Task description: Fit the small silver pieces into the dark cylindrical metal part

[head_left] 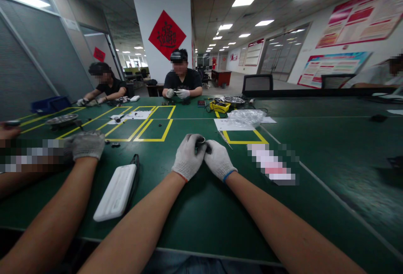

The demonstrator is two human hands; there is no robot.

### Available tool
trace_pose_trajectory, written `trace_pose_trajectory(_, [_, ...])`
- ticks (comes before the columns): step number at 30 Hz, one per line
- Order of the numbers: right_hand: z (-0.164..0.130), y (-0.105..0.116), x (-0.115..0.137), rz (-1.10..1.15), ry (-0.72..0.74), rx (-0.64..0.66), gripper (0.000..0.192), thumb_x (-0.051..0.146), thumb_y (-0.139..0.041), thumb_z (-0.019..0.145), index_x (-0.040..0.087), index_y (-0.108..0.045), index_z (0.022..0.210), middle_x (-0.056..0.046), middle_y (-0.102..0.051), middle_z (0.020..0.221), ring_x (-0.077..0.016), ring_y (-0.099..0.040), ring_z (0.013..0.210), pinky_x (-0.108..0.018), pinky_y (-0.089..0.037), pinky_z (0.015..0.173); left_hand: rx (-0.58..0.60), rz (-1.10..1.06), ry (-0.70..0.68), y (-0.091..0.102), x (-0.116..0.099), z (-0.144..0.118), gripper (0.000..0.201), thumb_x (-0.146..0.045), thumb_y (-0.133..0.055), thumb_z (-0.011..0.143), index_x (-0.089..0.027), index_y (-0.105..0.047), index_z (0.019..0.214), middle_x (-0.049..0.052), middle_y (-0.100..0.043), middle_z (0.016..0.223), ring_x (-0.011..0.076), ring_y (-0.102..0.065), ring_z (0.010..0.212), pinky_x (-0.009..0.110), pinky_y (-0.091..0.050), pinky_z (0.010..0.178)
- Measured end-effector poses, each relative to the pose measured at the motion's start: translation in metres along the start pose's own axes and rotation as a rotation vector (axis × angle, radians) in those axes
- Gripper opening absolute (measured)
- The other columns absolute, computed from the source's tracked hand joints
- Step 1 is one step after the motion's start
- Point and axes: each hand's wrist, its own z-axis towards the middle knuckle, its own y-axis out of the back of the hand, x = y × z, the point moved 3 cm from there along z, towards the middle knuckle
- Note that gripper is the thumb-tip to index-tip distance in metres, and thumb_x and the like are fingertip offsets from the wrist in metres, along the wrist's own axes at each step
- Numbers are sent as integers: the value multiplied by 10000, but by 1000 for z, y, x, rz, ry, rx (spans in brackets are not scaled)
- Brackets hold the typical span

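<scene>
My left hand (189, 157), in a white knit glove with a grey thumb and fingertips, is closed around a small dark round part with a pale rim (201, 141). My right hand (219, 160), gloved in white with a blue cuff, is pressed up against it. Its thumb and fingers are pinched together at the part's side, and what lies between them is hidden. Both hands hover just above the green table (192, 223). To their left lies a white power bank (116, 192) with a black strap.
A neighbour's gloved hand (88, 144) works close on my left. Tweezers (225, 139), a plastic bag (247, 118), and a yellow device (219, 106) with cables lie ahead. A blurred pinkish item (270, 164) rests to the right. Two people sit across the table.
</scene>
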Motion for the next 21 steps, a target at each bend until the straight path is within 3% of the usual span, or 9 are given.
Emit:
trace_pose_trajectory(5, [1, 2, -1, -4, -28, -29, 83, 165, -577, 755, 224, -568, 698, -17, -619, 731, -179, -537, 687, -285, -408, 652, -28, -6, -28, 1, -2, -1, 202, -206, -671, 891, -209, -605, 1082, 56, -682, 1015, 199, -684, 940, 332, -586, 833])
trace_pose_trajectory(11, [1, 4, 1, 64, -1, -47, 146, 150, -575, 743, 204, -670, 839, -48, -679, 839, -207, -611, 784, -308, -476, 726, -56, -34, -49, 4, -2, -1, 198, -214, -672, 901, -208, -603, 1086, 52, -696, 1010, 191, -696, 921, 322, -593, 819])
trace_pose_trajectory(21, [-1, 12, 6, 71, 132, -100, 191, 98, -553, 735, 202, -691, 816, -60, -670, 836, -219, -619, 806, -311, -498, 746, -15, 108, -298, 7, -15, -3, 177, -265, -595, 982, -206, -622, 1148, 91, -721, 1163, 204, -705, 1068, 336, -594, 939])
